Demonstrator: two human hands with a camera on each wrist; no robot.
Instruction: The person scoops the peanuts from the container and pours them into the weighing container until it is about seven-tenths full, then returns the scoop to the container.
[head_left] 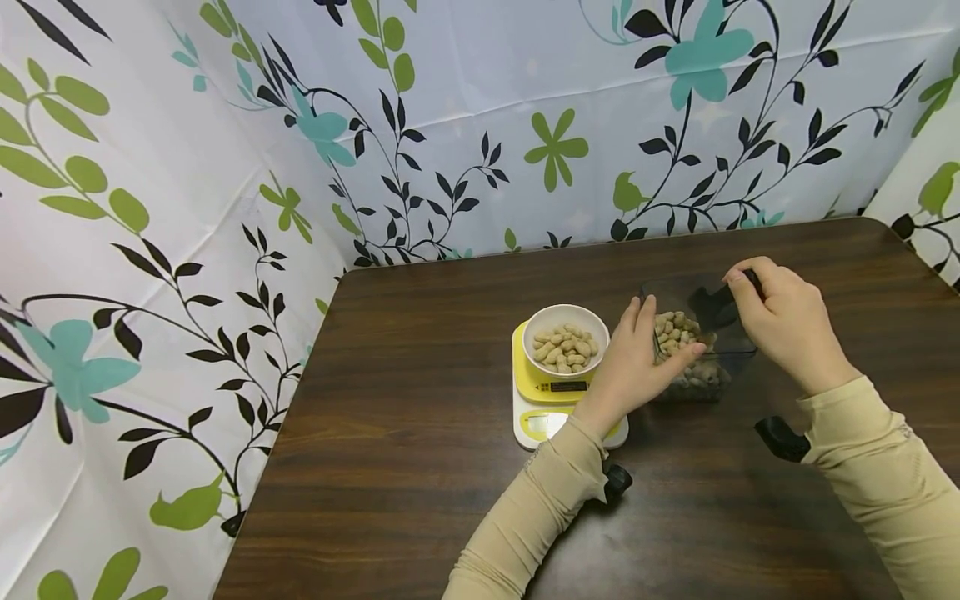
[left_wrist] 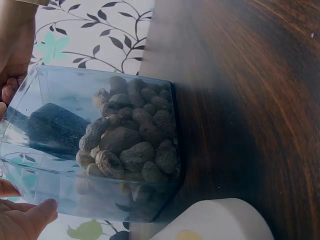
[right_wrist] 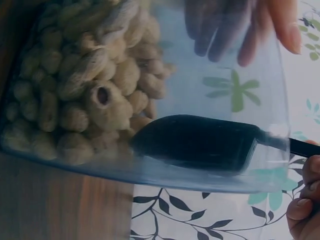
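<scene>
A clear plastic container point(head_left: 693, 387) holds unshelled peanuts point(left_wrist: 132, 132) and stands on the wooden table. My left hand point(head_left: 637, 354) is at its left side, fingers straight along the wall and thumb stretched across near the rim. My right hand point(head_left: 783, 312) grips the handle of a black scoop point(right_wrist: 200, 142) above the container's right side. The scoop's bowl hangs inside, its tip close to the peanuts, with no peanuts visible in it. Left of the container, a white bowl point(head_left: 531, 354) of peanuts sits on a yellow and white kitchen scale point(head_left: 528, 387).
The dark wooden table point(head_left: 397, 417) reaches back to a patterned curtain point(head_left: 465, 125), which also hangs along the left side. My left forearm passes in front of the scale and hides part of its right side.
</scene>
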